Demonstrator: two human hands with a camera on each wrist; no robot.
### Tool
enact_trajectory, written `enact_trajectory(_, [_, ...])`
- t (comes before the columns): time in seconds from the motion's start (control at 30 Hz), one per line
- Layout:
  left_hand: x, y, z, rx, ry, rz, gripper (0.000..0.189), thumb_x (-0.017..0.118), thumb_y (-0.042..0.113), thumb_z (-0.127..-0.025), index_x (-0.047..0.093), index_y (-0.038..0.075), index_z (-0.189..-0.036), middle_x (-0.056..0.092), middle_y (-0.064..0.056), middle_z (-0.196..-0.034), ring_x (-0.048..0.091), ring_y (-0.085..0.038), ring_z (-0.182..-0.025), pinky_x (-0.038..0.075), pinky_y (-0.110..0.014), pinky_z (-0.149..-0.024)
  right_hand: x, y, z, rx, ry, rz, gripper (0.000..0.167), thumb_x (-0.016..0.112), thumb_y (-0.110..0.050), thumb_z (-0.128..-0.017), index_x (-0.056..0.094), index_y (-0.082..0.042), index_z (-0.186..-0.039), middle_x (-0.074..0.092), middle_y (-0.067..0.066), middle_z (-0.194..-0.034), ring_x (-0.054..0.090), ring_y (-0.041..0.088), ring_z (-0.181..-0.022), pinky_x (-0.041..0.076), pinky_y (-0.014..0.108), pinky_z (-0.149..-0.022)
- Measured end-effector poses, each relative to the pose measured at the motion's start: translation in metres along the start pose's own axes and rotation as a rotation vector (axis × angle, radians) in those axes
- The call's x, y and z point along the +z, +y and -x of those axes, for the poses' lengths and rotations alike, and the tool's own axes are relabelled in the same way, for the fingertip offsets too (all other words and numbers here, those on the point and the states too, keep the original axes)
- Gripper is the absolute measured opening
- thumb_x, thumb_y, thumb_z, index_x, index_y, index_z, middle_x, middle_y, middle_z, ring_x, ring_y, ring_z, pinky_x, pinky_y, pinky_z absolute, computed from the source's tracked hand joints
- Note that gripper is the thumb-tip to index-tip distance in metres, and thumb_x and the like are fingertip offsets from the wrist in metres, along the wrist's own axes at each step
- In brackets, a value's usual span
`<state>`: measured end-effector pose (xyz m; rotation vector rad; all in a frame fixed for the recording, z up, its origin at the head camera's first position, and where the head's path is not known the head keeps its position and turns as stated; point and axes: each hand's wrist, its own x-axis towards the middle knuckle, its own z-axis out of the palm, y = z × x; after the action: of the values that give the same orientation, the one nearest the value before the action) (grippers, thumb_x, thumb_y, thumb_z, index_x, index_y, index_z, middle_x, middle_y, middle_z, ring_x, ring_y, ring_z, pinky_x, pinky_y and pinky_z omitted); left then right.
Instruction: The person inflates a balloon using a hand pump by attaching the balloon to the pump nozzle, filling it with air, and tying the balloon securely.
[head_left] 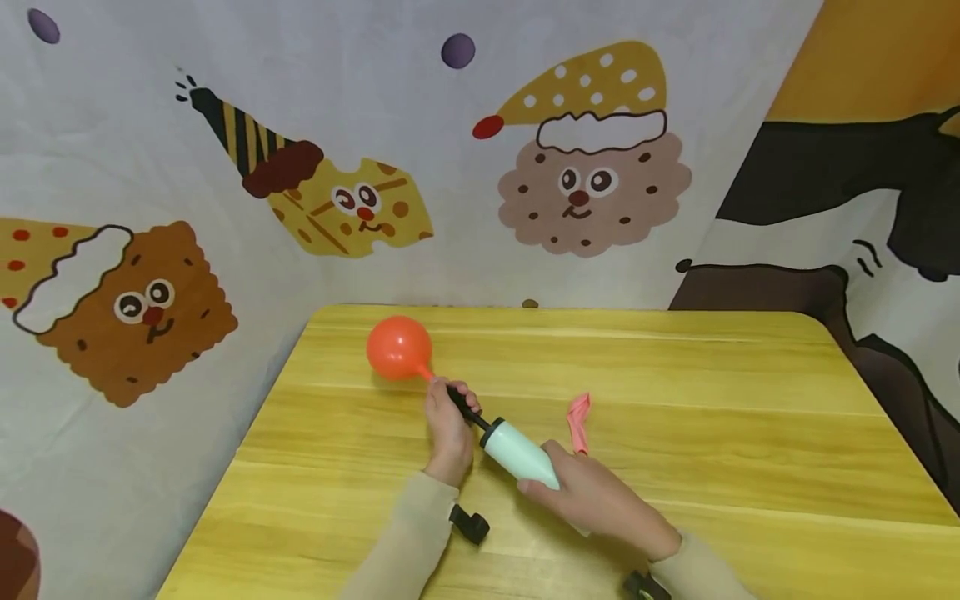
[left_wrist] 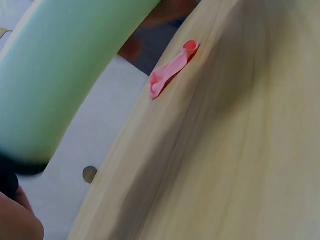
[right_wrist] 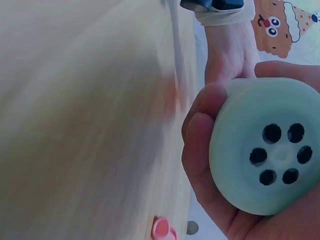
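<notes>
A round, inflated orange-red balloon (head_left: 399, 347) sits on the black nozzle end of a pale green balloon pump (head_left: 517, 452). My left hand (head_left: 448, 433) grips that black end, right by the balloon's neck; its fingers partly hide the join. Around the pump's green body curls my right hand (head_left: 600, 500). In the right wrist view, the pump's rounded end (right_wrist: 281, 155) with several dark holes faces the camera, fingers wrapped about it. A flat pink balloon (head_left: 579, 421) lies on the table just beyond the right hand, apart from it.
The wood-patterned table (head_left: 337, 517) runs under both arms. Behind it hangs a pale cloth (head_left: 465, 208) with printed cartoon biscuits and cheese in party hats. A dark strap device (head_left: 470, 525) is on the left wrist, another (head_left: 645, 585) on the right.
</notes>
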<state>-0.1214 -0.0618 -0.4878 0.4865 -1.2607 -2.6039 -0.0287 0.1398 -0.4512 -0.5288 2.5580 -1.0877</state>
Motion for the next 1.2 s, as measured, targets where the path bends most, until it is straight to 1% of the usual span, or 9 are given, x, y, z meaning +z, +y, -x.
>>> enact_trajectory(0.1, [0.002, -0.004, 0.005, -0.041, -0.023, -0.053, 0.036, 0.030, 0.028, -0.115, 0.050, 0.006, -0.094, 0.055, 0.001, -0.072, 0.052, -0.010, -0.055, 0.047, -0.022, -0.054, 0.002, -0.001, -0.010, 0.002, -0.009, -0.035, 0.058, 0.062, -0.054, -0.101, 0.056, -0.001, -0.122, 0.056, -0.001, -0.073, 0.054, 0.009, -0.053, 0.048, 0.029, -0.044])
enact_trajectory(0.17, [0.002, -0.004, 0.005, -0.041, -0.029, -0.086, 0.037, 0.031, 0.030, -0.115, 0.050, 0.007, -0.093, 0.056, 0.001, -0.071, 0.052, -0.010, -0.055, 0.048, -0.022, -0.054, 0.004, -0.002, -0.015, 0.005, -0.013, -0.054, 0.059, 0.062, -0.053, -0.101, 0.055, 0.001, -0.124, 0.057, 0.000, -0.074, 0.055, 0.011, -0.054, 0.049, 0.030, -0.044])
enact_trajectory(0.27, [0.002, 0.001, 0.000, 0.004, -0.031, -0.109, 0.037, 0.032, 0.028, -0.114, 0.051, 0.009, -0.089, 0.055, 0.001, -0.069, 0.051, -0.009, -0.052, 0.047, -0.021, -0.051, 0.007, -0.005, -0.018, 0.014, -0.015, -0.083, 0.064, 0.062, -0.054, -0.100, 0.054, 0.003, -0.128, 0.059, 0.001, -0.077, 0.057, 0.011, -0.056, 0.049, 0.031, -0.045])
enact_trajectory(0.4, [-0.002, 0.014, -0.014, 0.063, -0.037, -0.112, 0.038, 0.031, 0.025, -0.113, 0.051, 0.009, -0.084, 0.053, 0.001, -0.066, 0.049, -0.009, -0.048, 0.045, -0.021, -0.046, 0.011, -0.007, -0.016, 0.016, -0.013, -0.098, 0.064, 0.061, -0.056, -0.100, 0.055, 0.001, -0.129, 0.060, 0.000, -0.079, 0.057, 0.010, -0.057, 0.050, 0.030, -0.048])
enact_trajectory(0.57, [-0.016, 0.032, -0.038, 0.101, 0.037, -0.062, 0.039, 0.033, 0.021, -0.112, 0.051, 0.007, -0.080, 0.054, 0.002, -0.063, 0.050, -0.009, -0.046, 0.045, -0.021, -0.043, 0.005, -0.004, 0.002, -0.005, -0.033, -0.077, 0.057, 0.063, -0.052, -0.101, 0.056, -0.001, -0.127, 0.058, -0.002, -0.080, 0.054, 0.008, -0.061, 0.048, 0.028, -0.052])
enact_trajectory(0.73, [-0.030, 0.039, -0.048, 0.043, 0.097, -0.002, 0.032, 0.034, 0.017, -0.111, 0.050, 0.005, -0.086, 0.053, 0.000, -0.065, 0.049, -0.010, -0.048, 0.045, -0.022, -0.046, -0.001, -0.002, 0.012, -0.008, -0.038, -0.012, 0.058, 0.064, -0.053, -0.100, 0.056, -0.003, -0.127, 0.055, -0.004, -0.076, 0.050, 0.007, -0.058, 0.045, 0.028, -0.048])
enact_trajectory(0.9, [-0.032, 0.028, -0.045, 0.027, 0.089, 0.004, 0.030, 0.033, 0.020, -0.113, 0.049, 0.003, -0.094, 0.054, 0.000, -0.069, 0.050, -0.010, -0.052, 0.046, -0.022, -0.049, 0.001, -0.007, 0.007, 0.020, -0.004, 0.064, 0.064, 0.064, -0.058, -0.098, 0.056, -0.003, -0.130, 0.054, -0.004, -0.076, 0.050, 0.009, -0.059, 0.043, 0.028, -0.048])
enact_trajectory(1.03, [-0.025, 0.013, -0.034, 0.022, 0.066, -0.032, 0.031, 0.031, 0.022, -0.114, 0.050, 0.003, -0.097, 0.055, 0.000, -0.071, 0.051, -0.010, -0.054, 0.046, -0.021, -0.051, 0.007, -0.008, -0.002, 0.028, 0.001, 0.071, 0.063, 0.063, -0.058, -0.098, 0.056, -0.002, -0.126, 0.054, -0.003, -0.074, 0.050, 0.010, -0.056, 0.043, 0.028, -0.046])
enact_trajectory(1.2, [-0.019, -0.001, -0.017, -0.033, 0.041, -0.043, 0.032, 0.028, 0.026, -0.115, 0.045, 0.000, -0.108, 0.055, 0.000, -0.074, 0.051, -0.010, -0.056, 0.047, -0.021, -0.053, 0.013, -0.006, -0.018, 0.014, 0.005, 0.061, 0.063, 0.061, -0.059, -0.099, 0.057, 0.000, -0.121, 0.055, -0.002, -0.071, 0.052, 0.009, -0.051, 0.045, 0.029, -0.042])
